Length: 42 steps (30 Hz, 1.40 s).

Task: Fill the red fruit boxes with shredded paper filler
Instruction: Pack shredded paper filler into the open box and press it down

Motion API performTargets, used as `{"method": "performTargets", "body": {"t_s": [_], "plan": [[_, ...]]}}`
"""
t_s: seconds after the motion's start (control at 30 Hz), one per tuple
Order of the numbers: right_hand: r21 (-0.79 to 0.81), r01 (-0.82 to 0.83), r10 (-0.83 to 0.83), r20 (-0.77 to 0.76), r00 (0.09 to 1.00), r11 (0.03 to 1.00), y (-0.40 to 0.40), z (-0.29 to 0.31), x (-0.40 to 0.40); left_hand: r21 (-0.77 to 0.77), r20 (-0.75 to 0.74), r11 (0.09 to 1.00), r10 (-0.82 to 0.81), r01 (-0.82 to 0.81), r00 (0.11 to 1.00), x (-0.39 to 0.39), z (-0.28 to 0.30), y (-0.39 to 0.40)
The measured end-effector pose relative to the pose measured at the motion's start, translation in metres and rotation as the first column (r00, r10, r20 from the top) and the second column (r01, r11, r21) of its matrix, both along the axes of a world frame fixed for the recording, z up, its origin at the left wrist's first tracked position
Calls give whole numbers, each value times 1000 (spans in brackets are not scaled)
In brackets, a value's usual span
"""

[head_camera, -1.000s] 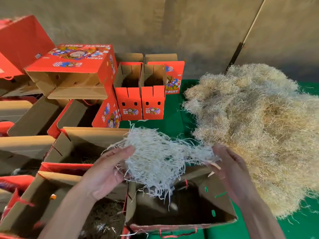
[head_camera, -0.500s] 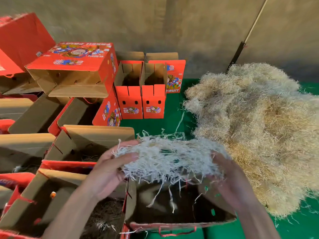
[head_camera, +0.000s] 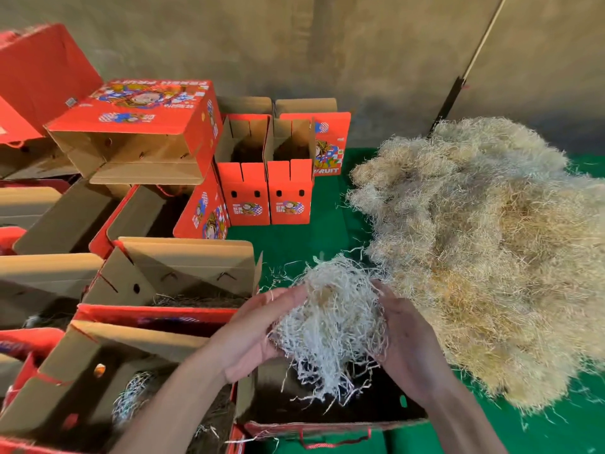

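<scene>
Both hands, left hand (head_camera: pixel 252 335) and right hand (head_camera: pixel 407 342), cup a pale, tangled wad of shredded paper (head_camera: pixel 330 319) over the open box (head_camera: pixel 327 417) at the bench's near edge.

red boxes (head_camera: pixel 288 196), tan shreds (head_camera: pixel 491 257), green tabletop (head_camera: pixel 327 224)
</scene>
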State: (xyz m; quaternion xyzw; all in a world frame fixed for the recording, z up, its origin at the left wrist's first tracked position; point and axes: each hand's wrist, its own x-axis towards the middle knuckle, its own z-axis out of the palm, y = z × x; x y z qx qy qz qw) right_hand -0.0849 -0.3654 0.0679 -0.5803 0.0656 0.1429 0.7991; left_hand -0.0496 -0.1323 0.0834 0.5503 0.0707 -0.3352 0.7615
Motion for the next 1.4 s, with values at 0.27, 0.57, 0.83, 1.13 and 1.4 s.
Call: {"method": "performTargets", "body": {"t_s": [0.27,0.57,0.83,1.13,1.4], "plan": [[-344,210,-109,289,951,915,17,4,3,97,118,994,33,-45,992,2,7,-22],[-209,137,-129,50,990,968,37,-10,-12,-26,47,941,338,-337,940,-13,-11,-32],[-304,226,-214,73,974,925,33,1,-13,113,170,992,40,-59,985,-17,-13,-16],[-380,290,-237,182,954,878,41,-8,-13,174,252,971,116,-163,961,-27,-13,-29],[-407,543,-269,560,783,734,47,-6,-5,210,522,838,339,-504,782,-22,-14,-43]]}}
